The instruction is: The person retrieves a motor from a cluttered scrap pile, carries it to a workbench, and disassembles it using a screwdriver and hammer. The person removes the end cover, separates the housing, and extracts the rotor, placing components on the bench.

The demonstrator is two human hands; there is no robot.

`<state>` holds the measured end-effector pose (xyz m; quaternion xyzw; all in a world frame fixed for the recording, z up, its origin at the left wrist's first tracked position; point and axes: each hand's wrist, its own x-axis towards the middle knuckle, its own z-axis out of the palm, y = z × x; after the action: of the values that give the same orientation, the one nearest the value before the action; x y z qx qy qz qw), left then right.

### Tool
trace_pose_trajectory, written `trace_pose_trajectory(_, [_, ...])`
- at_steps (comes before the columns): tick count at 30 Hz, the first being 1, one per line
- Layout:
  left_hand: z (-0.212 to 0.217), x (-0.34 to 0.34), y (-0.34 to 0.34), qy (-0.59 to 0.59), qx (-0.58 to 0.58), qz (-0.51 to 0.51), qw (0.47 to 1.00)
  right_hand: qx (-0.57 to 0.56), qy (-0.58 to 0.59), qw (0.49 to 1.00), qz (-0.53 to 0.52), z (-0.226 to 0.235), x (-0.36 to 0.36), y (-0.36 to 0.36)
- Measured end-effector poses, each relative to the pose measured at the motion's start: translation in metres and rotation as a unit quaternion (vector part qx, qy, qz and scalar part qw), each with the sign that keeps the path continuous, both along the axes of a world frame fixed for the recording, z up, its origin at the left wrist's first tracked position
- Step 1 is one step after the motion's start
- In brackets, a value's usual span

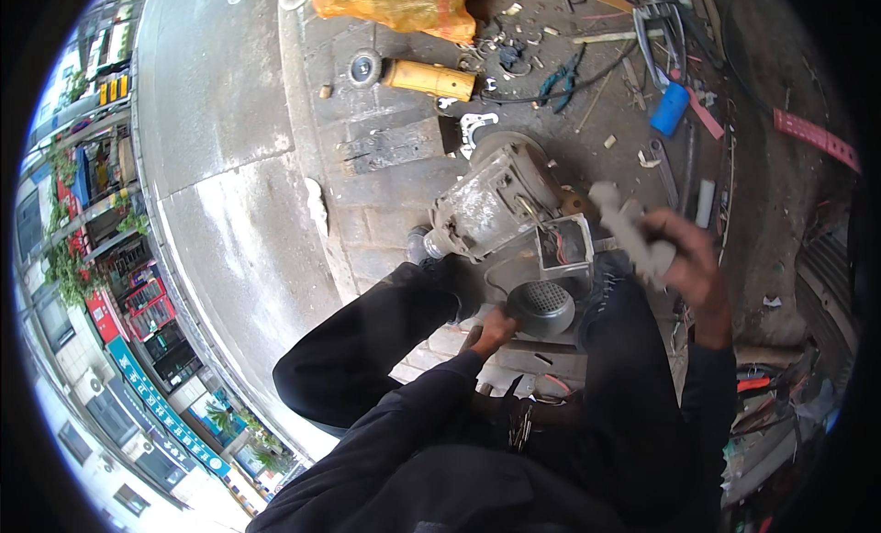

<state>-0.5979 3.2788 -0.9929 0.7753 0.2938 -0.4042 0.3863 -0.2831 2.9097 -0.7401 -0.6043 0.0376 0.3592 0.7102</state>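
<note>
Between my feet lies a grey electric motor (496, 202) with a worn, scuffed housing. Its square terminal box (565, 246) is uncovered, with wires showing inside. My left hand (496, 332) is closed at the edge of a round grey fan cover (543, 307), whose face is full of small holes. Raised over my right foot, my right hand (695, 262) grips an irregular grey metal piece (629, 228), slightly blurred; its exact kind is unclear. The piece is held apart from the motor, to the right of the terminal box.
Beyond the motor lie a wooden block (399, 145), a yellow angle grinder (427, 78), pliers (562, 78) and an orange sack (399, 5). A gear puller (661, 37) and a blue cylinder (670, 109) are at the far right. Scrap (771, 432) is heaped at the near right.
</note>
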Motion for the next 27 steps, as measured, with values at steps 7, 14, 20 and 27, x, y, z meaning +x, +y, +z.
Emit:
trace_pose_trajectory(7, [0.01, -0.013, 0.019, -0.11, -0.066, -0.125, 0.984, -0.084, -0.205, 0.925, 0.309, -0.013, -0.053, 0.09])
trace_pose_trajectory(14, [0.131, 0.077, 0.026, 0.076, -0.018, -0.215, 0.973, -0.115, -0.361, 0.814, 0.441, -0.039, -0.099, 0.112])
trace_pose_trajectory(20, [0.207, 0.132, 0.053, 0.044, -0.052, -0.19, 0.979, -0.023, -0.402, 0.861, 0.311, -0.013, -0.081, 0.121])
trace_pose_trajectory(27, [0.312, 0.205, 0.094, 0.1, -0.035, -0.19, 0.976, 0.048, -0.325, 0.941, 0.082, 0.026, -0.036, 0.109])
